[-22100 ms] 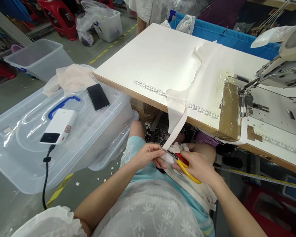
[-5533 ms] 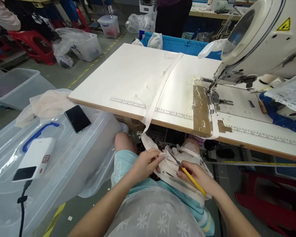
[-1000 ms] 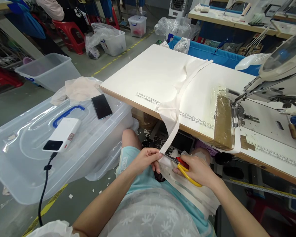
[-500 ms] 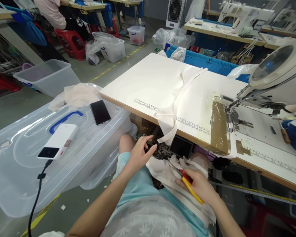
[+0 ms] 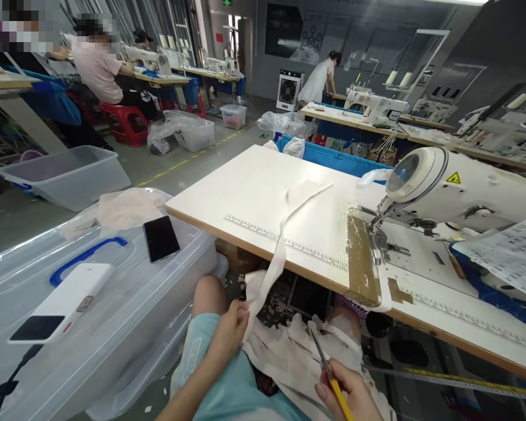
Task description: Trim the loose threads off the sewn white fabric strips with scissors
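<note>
My left hand (image 5: 231,332) is closed in a pinch on the near end of a pale fabric strip (image 5: 277,260). From there the strip runs up over the table edge and lies across the white tabletop (image 5: 241,181). In my right hand (image 5: 353,390) is a pair of scissors (image 5: 335,386) with a yellow handle, the blades pointing up and away from me. Below the blades, a bunch of pale fabric pieces (image 5: 289,351) lies over my lap. The fingers of my right hand are partly cut off at the bottom of the view.
A sewing machine (image 5: 456,181) stands on the table's right side. To my left, a lidded clear plastic box (image 5: 127,304) carries a phone (image 5: 161,238), a white power bank (image 5: 65,298) and pale fabric (image 5: 129,209). Co-workers are at tables farther back.
My left hand has gone from open to pinching the fabric strip and pulls its end toward my lap. My right hand has moved down with the scissors. The camera has tilted up.
</note>
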`<state>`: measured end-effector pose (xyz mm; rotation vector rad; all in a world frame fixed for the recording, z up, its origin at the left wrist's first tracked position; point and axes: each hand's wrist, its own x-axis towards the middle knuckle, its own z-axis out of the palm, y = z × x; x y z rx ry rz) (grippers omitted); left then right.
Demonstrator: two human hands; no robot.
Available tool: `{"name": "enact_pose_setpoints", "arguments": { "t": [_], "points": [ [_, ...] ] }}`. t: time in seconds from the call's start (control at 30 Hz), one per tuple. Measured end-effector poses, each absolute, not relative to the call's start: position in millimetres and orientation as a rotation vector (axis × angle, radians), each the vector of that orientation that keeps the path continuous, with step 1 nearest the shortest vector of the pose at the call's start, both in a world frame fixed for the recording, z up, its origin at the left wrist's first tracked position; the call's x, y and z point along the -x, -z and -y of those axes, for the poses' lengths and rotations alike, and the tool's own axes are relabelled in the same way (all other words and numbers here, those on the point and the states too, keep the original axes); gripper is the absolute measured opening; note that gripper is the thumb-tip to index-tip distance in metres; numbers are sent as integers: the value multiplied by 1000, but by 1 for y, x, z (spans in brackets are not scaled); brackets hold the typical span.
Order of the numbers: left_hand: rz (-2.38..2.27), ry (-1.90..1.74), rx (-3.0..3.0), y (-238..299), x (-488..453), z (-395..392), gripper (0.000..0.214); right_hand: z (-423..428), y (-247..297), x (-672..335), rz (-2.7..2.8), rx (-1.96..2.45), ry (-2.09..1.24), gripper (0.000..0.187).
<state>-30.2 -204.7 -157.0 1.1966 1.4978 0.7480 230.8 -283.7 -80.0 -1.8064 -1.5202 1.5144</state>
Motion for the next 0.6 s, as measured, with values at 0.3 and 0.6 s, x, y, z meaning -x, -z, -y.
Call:
{"name": "enact_pose_setpoints", "arguments": {
  "t": [0.3, 0.6],
  "points": [
    [-633, -432, -875, 65, 6, 234, 46, 282, 74, -242, 1497, 1697, -1543, 51],
    [-952, -586, -1429, 54, -13, 198, 40, 274, 56, -254, 1719, 1712, -1548, 51]
  ]
}}
